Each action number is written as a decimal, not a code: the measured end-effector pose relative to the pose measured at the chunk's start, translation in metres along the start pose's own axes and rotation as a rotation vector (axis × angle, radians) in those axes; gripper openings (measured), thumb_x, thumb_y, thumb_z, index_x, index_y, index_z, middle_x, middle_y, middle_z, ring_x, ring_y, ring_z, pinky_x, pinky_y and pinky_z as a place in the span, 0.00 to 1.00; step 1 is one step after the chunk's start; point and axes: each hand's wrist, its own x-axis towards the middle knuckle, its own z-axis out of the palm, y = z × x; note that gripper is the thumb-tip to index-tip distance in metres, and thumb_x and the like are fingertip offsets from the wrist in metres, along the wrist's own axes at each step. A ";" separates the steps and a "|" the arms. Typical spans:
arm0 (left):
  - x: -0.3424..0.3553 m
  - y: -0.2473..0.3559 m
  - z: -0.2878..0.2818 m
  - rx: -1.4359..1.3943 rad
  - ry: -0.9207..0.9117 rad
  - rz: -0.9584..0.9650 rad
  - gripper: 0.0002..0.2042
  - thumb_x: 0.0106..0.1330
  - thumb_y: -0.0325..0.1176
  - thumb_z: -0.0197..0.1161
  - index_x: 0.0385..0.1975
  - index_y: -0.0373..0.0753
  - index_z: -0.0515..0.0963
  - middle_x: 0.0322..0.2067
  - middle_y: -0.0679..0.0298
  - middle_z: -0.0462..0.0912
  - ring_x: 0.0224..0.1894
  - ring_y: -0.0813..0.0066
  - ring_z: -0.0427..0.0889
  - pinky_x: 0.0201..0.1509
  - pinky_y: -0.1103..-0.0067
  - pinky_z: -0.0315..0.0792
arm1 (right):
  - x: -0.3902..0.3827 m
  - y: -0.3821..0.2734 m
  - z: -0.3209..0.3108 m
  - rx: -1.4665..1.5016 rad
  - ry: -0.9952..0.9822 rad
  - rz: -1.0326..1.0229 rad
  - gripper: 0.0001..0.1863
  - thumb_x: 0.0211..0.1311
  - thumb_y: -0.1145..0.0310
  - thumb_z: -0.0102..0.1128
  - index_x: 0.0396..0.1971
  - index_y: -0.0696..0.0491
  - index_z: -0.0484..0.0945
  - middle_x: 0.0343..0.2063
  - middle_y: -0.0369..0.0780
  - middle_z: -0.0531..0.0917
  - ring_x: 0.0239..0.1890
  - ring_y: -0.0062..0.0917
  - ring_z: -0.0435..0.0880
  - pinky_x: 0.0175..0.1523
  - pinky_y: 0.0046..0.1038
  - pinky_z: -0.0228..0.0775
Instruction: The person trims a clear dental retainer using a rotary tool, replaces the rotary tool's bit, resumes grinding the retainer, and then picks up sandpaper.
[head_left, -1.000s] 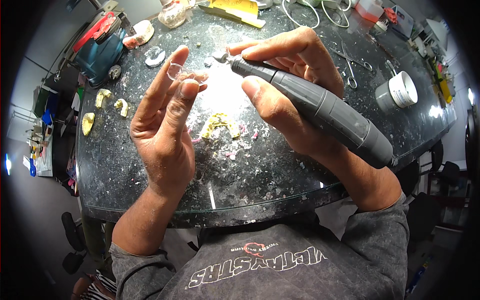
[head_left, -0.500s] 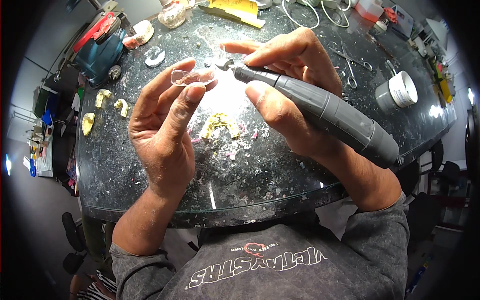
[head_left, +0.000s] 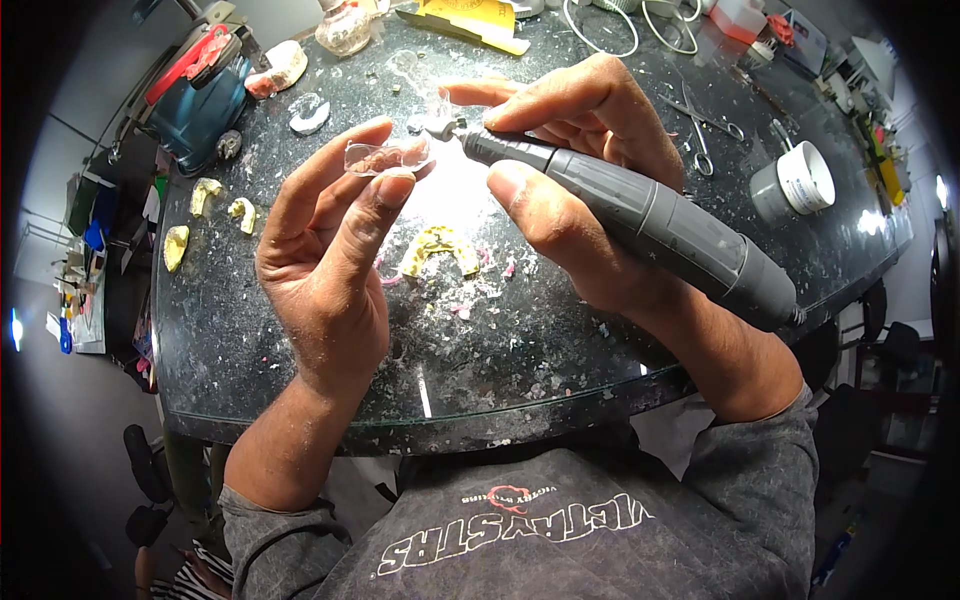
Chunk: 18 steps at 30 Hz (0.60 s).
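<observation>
We see white lettering (head_left: pixel 515 534) (upside down) on the shirt (head_left: pixel 560 572) at six o'clock, small print (head_left: pixel 798 190) on a white tub (head_left: pixel 819 176) at two.

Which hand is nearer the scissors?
Right. The right hand, gripping the grey handpiece, is just left of the scissors; the left hand, pinching a clear piece, is farther left.

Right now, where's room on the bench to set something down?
Bench: left front, between the small casts and front edge, just specks; right, between handpiece and white jar. Crowded: the middle, debris around the yellow arch; far side, around the yellow sheet.
</observation>
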 end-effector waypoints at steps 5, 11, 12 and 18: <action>0.000 0.000 0.001 0.007 -0.003 0.012 0.18 0.62 0.21 0.63 0.53 0.32 0.74 0.51 0.48 0.78 0.49 0.62 0.83 0.56 0.71 0.76 | 0.000 -0.001 -0.002 0.013 -0.010 0.019 0.14 0.53 0.77 0.54 0.41 0.61 0.68 0.40 0.51 0.78 0.54 0.38 0.80 0.59 0.34 0.72; -0.001 0.000 0.001 0.013 0.008 0.004 0.18 0.62 0.20 0.63 0.53 0.32 0.74 0.51 0.48 0.78 0.50 0.62 0.82 0.57 0.71 0.75 | 0.000 -0.002 0.000 0.008 -0.003 0.033 0.15 0.53 0.76 0.55 0.42 0.61 0.69 0.39 0.48 0.78 0.55 0.38 0.79 0.59 0.34 0.72; -0.001 0.000 0.001 0.013 0.008 0.004 0.18 0.62 0.20 0.63 0.53 0.32 0.74 0.51 0.48 0.78 0.50 0.62 0.82 0.57 0.71 0.75 | 0.000 -0.001 -0.001 -0.003 -0.034 -0.015 0.15 0.53 0.77 0.55 0.42 0.61 0.69 0.40 0.49 0.78 0.55 0.37 0.78 0.59 0.34 0.72; -0.002 -0.001 0.001 0.038 -0.016 0.034 0.18 0.62 0.19 0.62 0.53 0.33 0.74 0.52 0.48 0.79 0.52 0.63 0.81 0.57 0.72 0.75 | 0.001 -0.002 -0.002 -0.026 -0.053 -0.014 0.15 0.53 0.79 0.58 0.42 0.61 0.70 0.41 0.48 0.77 0.57 0.37 0.77 0.61 0.35 0.69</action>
